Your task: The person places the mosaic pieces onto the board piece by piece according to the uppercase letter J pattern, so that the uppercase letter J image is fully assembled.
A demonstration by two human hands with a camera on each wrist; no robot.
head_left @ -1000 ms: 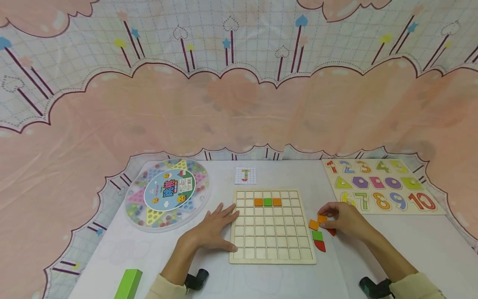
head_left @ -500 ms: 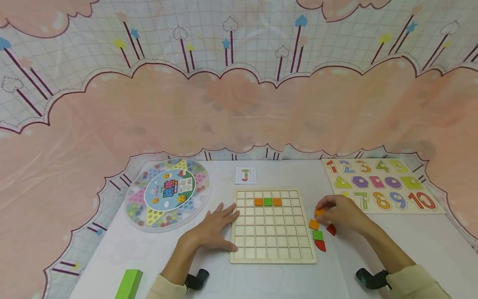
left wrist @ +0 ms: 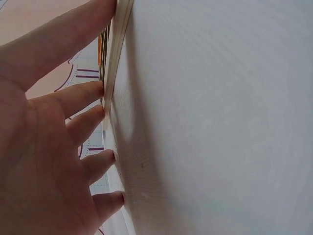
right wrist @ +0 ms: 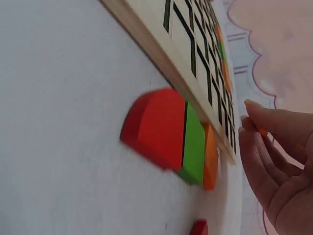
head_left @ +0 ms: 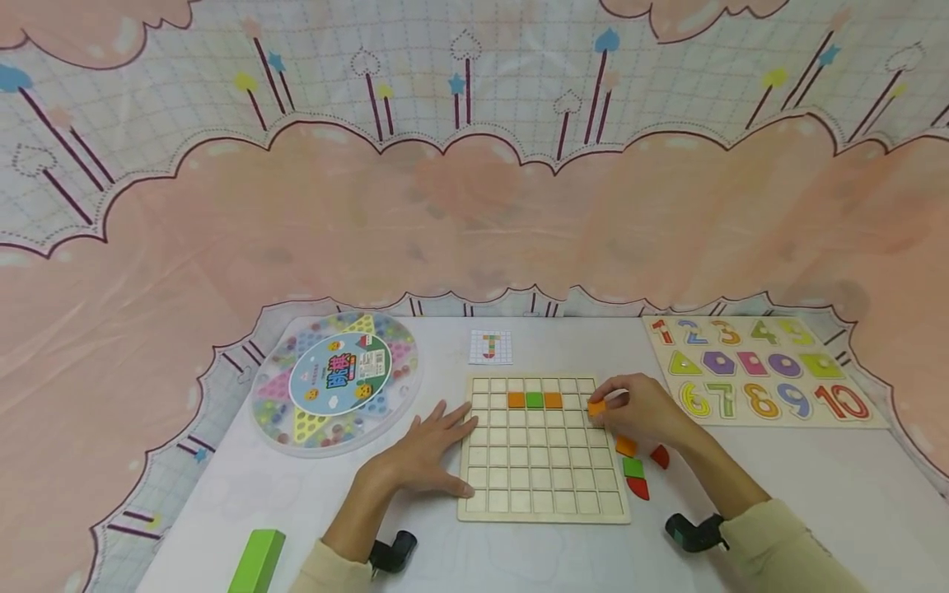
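A wooden grid board [head_left: 519, 478] lies mid-table, with an orange, a green [head_left: 535, 400] and another orange square tile in one of its upper rows. My left hand [head_left: 418, 453] rests with spread fingers along the board's left edge; in the left wrist view the thumb and fingertips [left wrist: 93, 90] touch that edge. Over the board's upper right edge, my right hand [head_left: 641, 412] pinches an orange square tile [head_left: 596, 408] between thumb and fingers. Below it, right of the board, lie an orange tile [head_left: 626, 445], a green tile [head_left: 633, 468] and two red quarter-round pieces [head_left: 638, 489].
A small pattern card [head_left: 491, 347] lies behind the board. At the back left is a round Chinese checkers box [head_left: 337, 445]; at the back right, a number and shape puzzle board [head_left: 749, 403]. A green block [head_left: 256, 560] lies near the front left.
My right hand has lifted the orange tile from beside the loose pieces and carried it left to the board's upper right edge. The left hand stays in place.
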